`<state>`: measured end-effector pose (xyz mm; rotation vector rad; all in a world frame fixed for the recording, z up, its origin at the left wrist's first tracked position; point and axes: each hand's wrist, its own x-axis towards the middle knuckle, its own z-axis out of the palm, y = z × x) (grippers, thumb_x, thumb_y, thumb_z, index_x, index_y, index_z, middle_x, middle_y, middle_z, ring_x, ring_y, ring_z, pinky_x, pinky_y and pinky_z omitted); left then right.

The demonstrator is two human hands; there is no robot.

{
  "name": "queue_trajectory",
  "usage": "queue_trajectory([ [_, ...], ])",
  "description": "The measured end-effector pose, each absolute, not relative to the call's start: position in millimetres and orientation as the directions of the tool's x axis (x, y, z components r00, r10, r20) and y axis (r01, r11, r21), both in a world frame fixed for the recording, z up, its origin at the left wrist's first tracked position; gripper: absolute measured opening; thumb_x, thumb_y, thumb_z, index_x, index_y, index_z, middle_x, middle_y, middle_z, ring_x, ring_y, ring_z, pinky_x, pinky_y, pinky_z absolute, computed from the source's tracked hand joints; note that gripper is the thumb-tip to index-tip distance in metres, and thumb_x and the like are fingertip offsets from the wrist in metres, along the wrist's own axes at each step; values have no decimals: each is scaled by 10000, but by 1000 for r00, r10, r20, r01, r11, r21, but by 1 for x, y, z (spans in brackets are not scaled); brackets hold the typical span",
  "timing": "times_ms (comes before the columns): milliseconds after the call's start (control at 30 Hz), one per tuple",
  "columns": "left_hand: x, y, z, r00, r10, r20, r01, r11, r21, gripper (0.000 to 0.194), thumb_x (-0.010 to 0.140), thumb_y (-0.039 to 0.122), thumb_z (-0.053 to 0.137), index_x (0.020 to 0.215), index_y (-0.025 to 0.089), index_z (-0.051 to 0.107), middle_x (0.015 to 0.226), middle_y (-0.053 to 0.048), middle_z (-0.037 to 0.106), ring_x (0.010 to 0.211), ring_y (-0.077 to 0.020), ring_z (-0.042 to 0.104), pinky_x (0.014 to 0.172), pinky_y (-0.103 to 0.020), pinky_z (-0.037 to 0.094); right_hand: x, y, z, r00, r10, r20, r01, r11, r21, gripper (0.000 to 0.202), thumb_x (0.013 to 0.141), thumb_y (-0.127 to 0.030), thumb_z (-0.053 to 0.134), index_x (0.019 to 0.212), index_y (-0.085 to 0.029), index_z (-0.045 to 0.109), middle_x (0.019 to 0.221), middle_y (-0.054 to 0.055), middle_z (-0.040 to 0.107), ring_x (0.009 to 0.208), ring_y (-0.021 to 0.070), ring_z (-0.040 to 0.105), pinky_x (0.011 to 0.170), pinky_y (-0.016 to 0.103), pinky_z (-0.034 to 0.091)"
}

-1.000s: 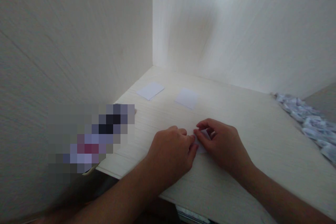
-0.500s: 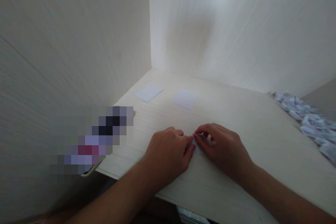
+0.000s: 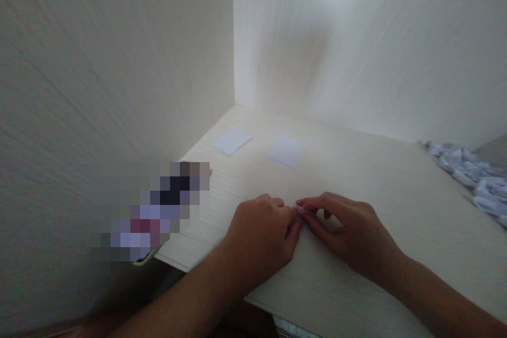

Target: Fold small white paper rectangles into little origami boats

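Between my two hands, just above the pale table [image 3: 380, 179], is a small piece of white paper [image 3: 300, 209], mostly covered by the fingers. My left hand [image 3: 265, 229] pinches its left side between thumb and bent fingers. From the other side my right hand [image 3: 346, 222] holds it with thumb and fingertips, the hand arched over the table. Beyond the hands two square sheets of white paper lie flat: a left sheet [image 3: 232, 141] near the side wall and a right sheet [image 3: 285, 151].
A phone-like object [image 3: 166, 200], its face pixelated, lies along the table's left edge. At the right edge is a heap of crumpled or folded white paper pieces [image 3: 467, 171]. Pale panels [image 3: 301, 63] rise at the back and left.
The whole view has shifted slightly, so things sit a little further right. My right hand has flattened and drawn slightly away from the left, both still on the paper.
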<state>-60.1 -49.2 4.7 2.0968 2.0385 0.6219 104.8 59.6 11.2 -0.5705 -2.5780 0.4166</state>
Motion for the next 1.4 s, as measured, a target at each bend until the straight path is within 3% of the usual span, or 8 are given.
queue_trajectory([
  [367, -60, -50, 4, -7, 979, 202, 927, -69, 369, 273, 990, 292, 491, 1104, 206, 723, 898, -62, 723, 834, -255, 679, 705, -376, 539, 107, 59, 12, -771, 574, 277, 362, 752, -550, 189, 885, -191, 635, 972, -240, 796, 868, 18, 809, 679, 184, 743, 698, 312, 644],
  [467, -59, -50, 5, 3, 981, 196, 933, -73, 352, 277, 999, 289, 472, 1087, 203, 720, 889, -62, 710, 831, -257, 672, 711, -387, 545, 109, 62, 11, -802, 523, 288, 305, 773, -556, 216, 899, -169, 625, 989, -255, 802, 937, 24, 813, 766, 195, 769, 715, 309, 655],
  [733, -60, -52, 7, -4, 983, 181, 932, -62, 358, 272, 1005, 288, 466, 1010, 207, 726, 885, -55, 677, 803, -247, 663, 683, -382, 542, 108, 64, 23, -902, 279, 330, 130, 903, -410, 285, 960, -154, 582, 1102, -271, 801, 1036, 47, 816, 887, 205, 783, 766, 322, 663],
  [1133, -67, -50, 4, -3, 988, 151, 919, -57, 390, 285, 987, 288, 507, 1121, 229, 752, 914, -64, 641, 850, -266, 625, 788, -433, 519, 110, 66, 23, -903, 286, 319, 85, 849, -521, 311, 927, -85, 601, 1080, -253, 813, 1110, 47, 806, 924, 154, 770, 787, 237, 632],
  [1400, -70, -48, 3, 4, 991, 136, 900, -63, 432, 265, 990, 274, 514, 1062, 206, 760, 907, -61, 619, 843, -249, 592, 788, -421, 478, 112, 67, 17, -896, 349, 276, 130, 798, -588, 288, 908, -100, 635, 1046, -273, 820, 1126, 25, 801, 938, 148, 762, 791, 252, 626],
])
